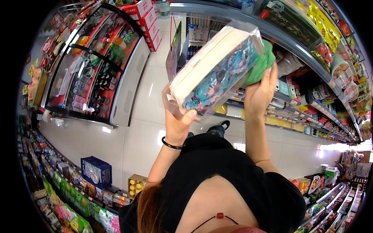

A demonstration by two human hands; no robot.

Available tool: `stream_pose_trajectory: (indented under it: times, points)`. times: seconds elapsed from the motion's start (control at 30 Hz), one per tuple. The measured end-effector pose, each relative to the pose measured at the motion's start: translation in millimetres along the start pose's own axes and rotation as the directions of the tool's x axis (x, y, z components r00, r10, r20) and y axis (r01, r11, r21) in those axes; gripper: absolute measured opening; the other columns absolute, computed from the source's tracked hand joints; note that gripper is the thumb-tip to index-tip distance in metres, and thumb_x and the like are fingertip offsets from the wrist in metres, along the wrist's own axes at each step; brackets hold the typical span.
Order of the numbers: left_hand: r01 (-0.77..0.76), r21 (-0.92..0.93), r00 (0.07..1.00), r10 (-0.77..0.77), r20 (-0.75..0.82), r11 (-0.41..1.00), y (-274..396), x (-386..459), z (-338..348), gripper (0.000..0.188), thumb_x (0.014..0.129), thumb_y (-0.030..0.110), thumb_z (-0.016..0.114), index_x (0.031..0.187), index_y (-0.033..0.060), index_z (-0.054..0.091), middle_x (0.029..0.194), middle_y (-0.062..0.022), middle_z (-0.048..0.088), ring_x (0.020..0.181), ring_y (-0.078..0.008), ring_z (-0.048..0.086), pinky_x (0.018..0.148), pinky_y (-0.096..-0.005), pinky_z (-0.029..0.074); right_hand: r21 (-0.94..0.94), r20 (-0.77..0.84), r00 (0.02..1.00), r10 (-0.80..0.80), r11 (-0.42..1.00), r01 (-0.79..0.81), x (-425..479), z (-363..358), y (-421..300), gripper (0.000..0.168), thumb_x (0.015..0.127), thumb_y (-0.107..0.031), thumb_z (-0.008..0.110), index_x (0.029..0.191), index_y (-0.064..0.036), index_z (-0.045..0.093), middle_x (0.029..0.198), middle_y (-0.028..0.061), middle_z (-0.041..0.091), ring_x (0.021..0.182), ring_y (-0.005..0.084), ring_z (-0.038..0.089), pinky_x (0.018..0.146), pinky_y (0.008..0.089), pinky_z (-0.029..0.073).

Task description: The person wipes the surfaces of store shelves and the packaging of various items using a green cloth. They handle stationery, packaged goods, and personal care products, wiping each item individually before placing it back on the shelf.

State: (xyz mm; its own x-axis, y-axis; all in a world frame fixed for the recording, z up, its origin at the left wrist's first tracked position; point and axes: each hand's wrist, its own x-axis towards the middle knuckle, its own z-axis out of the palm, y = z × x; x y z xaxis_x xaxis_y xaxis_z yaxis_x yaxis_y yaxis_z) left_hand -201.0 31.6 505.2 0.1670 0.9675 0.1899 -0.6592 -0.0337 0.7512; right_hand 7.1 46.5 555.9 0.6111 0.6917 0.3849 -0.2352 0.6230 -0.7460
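A cream zippered pouch, likely a pencil case, sits tilted before my chest inside clear plastic packaging. Its teal side bears a printed cartoon figure. My left hand grips the lower left end, thumb on the front and fingers partly behind the plastic. At the upper right end, my right hand holds a bunched green cloth against the wrapping. Part of the cloth is hidden behind the package.
Tiered shelves of packaged goods curve along the front and right. A glass-fronted drinks cooler stands left on the tiled floor, near stacked red cartons. Behind are a blue plastic crate and a carton of yellow-capped bottles.
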Motion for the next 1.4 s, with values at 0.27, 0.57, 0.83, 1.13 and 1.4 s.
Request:
stream_pose_trajectory:
  times: [0.27,0.57,0.83,1.13,1.4]
  points:
    - [0.009,0.073,0.998,-0.014,0.067,0.997,-34,-15,-6,0.105,0.071,0.020,0.082,0.152,0.0123,0.016,0.145,-0.0106,0.033,0.137,-0.0249,0.035,0.112,-0.0423,0.037,0.358,-0.026,0.974,0.226,0.912,-0.202,-34,17,-12,0.035,0.107,-0.016,0.040,0.140,-0.004,0.044,0.132,0.0093,0.055,0.120,0.0227,0.054,0.106,0.0401,0.043]
    - [0.167,-0.223,0.980,-0.136,0.145,0.960,-23,-9,5,0.090,0.072,0.019,0.077,0.150,0.0048,0.033,0.144,-0.0122,0.047,0.135,-0.0311,0.046,0.115,-0.0476,0.036,0.484,0.034,0.987,0.160,0.861,-0.156,21,-43,-20,0.035,0.108,-0.020,0.040,0.132,0.001,0.052,0.130,0.0139,0.061,0.118,0.0279,0.059,0.104,0.0431,0.047]
    - [0.135,-0.282,0.983,-0.093,0.157,0.950,-21,-5,-13,0.092,0.070,0.023,0.075,0.149,0.0065,0.033,0.141,-0.0144,0.051,0.133,-0.0337,0.048,0.114,-0.0549,0.038,0.559,0.379,0.925,0.003,0.796,-0.232,31,-66,-23,0.039,0.109,-0.026,0.037,0.136,-0.001,0.050,0.133,0.0143,0.059,0.120,0.0308,0.057,0.105,0.0474,0.046]
    - [-0.231,0.704,0.963,0.056,0.262,0.672,-16,8,-4,0.091,0.063,0.030,0.089,0.135,0.0010,0.042,0.129,-0.0151,0.046,0.123,-0.0292,0.047,0.104,-0.0406,0.038,0.333,0.182,0.850,0.494,0.783,-0.526,-71,-21,9,0.057,0.102,-0.033,0.054,0.147,-0.005,0.035,0.140,0.0114,0.051,0.127,0.0254,0.053,0.104,0.0413,0.048]
    - [-0.171,0.632,0.978,0.210,0.012,0.756,11,7,-27,0.099,0.062,0.031,0.091,0.139,-0.0024,0.039,0.129,-0.0156,0.050,0.119,-0.0285,0.052,0.105,-0.0400,0.038,-0.378,0.385,0.534,0.753,0.657,-0.652,-91,-1,33,0.025,0.097,-0.014,0.065,0.119,-0.002,0.064,0.102,0.0030,0.067,0.091,0.0105,0.063,0.079,0.0251,0.051]
